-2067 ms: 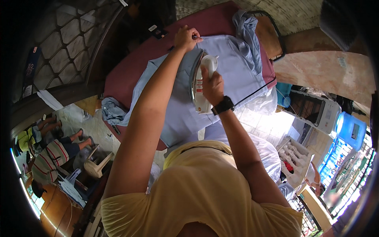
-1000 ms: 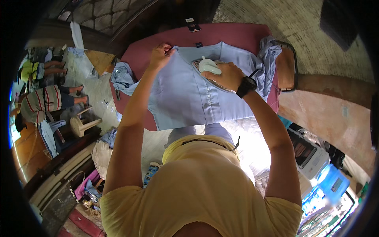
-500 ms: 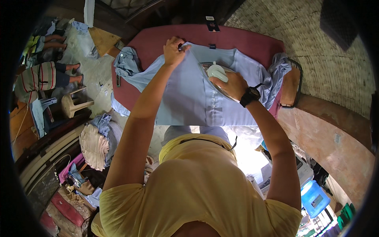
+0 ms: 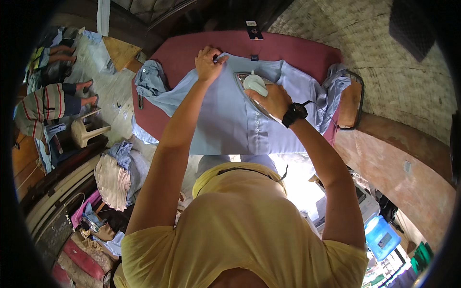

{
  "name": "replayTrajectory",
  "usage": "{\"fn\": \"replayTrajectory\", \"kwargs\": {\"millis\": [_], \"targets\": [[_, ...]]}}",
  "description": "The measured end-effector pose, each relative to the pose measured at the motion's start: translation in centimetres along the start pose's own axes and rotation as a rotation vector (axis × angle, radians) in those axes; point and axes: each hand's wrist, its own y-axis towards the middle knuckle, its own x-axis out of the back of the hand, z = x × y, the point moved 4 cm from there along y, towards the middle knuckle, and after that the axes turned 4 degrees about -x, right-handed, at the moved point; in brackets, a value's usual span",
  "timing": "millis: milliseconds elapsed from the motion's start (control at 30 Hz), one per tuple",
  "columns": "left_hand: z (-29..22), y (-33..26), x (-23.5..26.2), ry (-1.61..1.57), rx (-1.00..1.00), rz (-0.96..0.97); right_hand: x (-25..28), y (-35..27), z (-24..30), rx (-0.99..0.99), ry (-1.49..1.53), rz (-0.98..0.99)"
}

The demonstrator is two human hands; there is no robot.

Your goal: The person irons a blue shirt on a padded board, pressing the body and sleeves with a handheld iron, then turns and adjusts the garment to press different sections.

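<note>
The right hand (image 4: 271, 100) is closed around the handle of the electric iron (image 4: 254, 91), which rests on the light blue shirt (image 4: 225, 120) spread across the maroon worktop (image 4: 192, 50). The left hand (image 4: 209, 62) pinches the shirt near its collar, just beyond the iron's tip. The iron's long axis points toward that hand.

A shirt (image 4: 225, 120) lies on the ironing table (image 4: 288, 48); an iron (image 4: 254, 89) rests on it, right of its collar (image 4: 242, 60).
</note>
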Motion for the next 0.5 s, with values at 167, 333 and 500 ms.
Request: {"fn": "replayTrajectory", "kwargs": {"millis": [167,333,500], "targets": [[-0.2,-0.2,0.2,0.025,-0.027,0.006,-0.4,1.1,0.3,0.036,-0.074,-0.046],[-0.6,0.1,0.6,-0.014,-0.082,-0.078,1.0,-2.3,-2.3,0.018,-0.021,-0.076],[-10.1,2.9,-1.0,-0.123,-0.415,-0.051,1.8,-10.4,-11.9,-0.04,-0.07,-0.176]]}}
